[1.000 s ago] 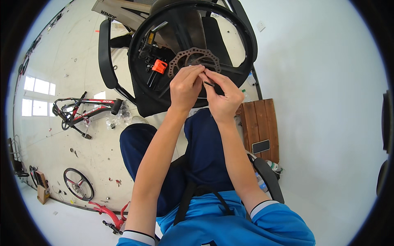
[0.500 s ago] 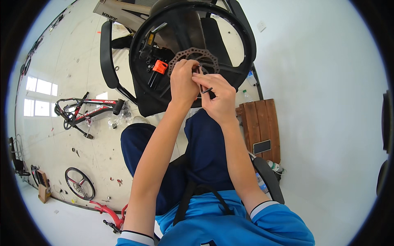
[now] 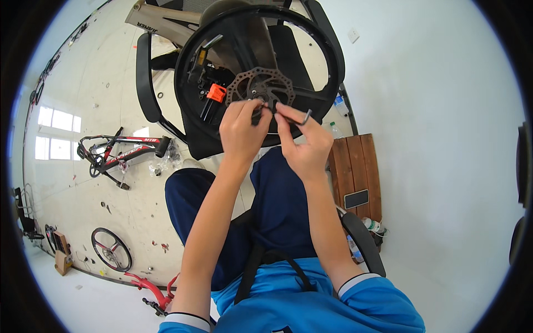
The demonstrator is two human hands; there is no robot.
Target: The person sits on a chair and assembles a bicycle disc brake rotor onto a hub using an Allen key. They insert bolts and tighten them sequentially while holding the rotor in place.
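A black spoked bicycle wheel (image 3: pixel 183 119) lies flat on a black armchair seat. At its hub is a perforated metal brake disc (image 3: pixel 284 81). My right hand (image 3: pixel 308 145) pinches a dark L-shaped hex key (image 3: pixel 306 117), whose bent end sticks out past the fingers. Across from it, over the disc's near edge, my left hand (image 3: pixel 239 130) has its thumb and fingers pinched together. Whatever sits in that pinch is too small or hidden to make out. Both sets of fingertips nearly meet by the hub.
An orange-capped black part (image 3: pixel 216 92) lies among dark tools left of the disc. Chair armrests (image 3: pixel 146 77) flank the wheel. A wooden stool (image 3: pixel 358 166) with a phone (image 3: pixel 356 198) stands to my right. Leftward on the floor are a bicycle frame (image 3: pixel 122 152) and another wheel (image 3: pixel 111 250).
Both hands have shifted nearer me, uncovering more of the disc and hub. The right hand has moved rightward, and the hex key has swung so its bent end points up and right.
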